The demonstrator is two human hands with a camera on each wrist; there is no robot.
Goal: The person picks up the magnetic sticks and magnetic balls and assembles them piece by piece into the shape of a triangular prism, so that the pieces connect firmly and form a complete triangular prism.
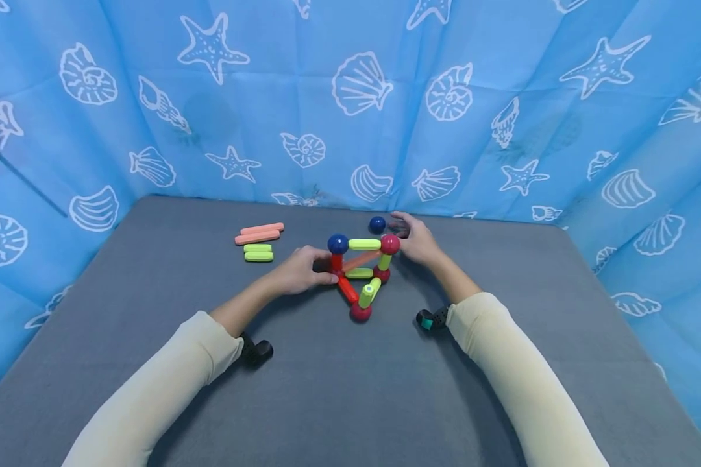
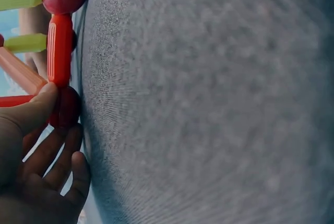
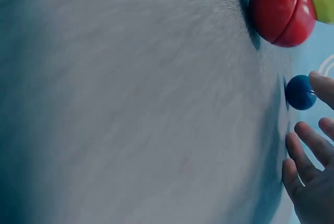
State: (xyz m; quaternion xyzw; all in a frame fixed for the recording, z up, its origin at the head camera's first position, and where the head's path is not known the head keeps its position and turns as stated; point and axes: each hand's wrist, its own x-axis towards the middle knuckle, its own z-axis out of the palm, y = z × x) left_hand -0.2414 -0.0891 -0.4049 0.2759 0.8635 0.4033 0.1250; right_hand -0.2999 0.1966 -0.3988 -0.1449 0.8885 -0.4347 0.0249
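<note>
A frame of magnetic rods and balls stands on the grey table, with a blue ball (image 1: 338, 244) and a red ball (image 1: 390, 244) at its top corners, joined by a yellow-green rod (image 1: 365, 244). At its lower left corner my left hand (image 1: 300, 269) grips a red ball (image 2: 69, 107), thumb where a red rod (image 2: 60, 51) meets it. From the front red ball (image 1: 361, 312) a yellow-green rod (image 1: 366, 296) sticks up. My right hand (image 1: 418, 240) is behind the frame, fingers spread and holding nothing, beside a loose blue ball (image 3: 300, 92).
Two orange rods (image 1: 258, 238) and two short yellow-green rods (image 1: 259, 257) lie on the table (image 1: 350, 395) to the left of the frame. A blue curtain (image 1: 304, 84) with white shells and starfish hangs along the table's back and sides.
</note>
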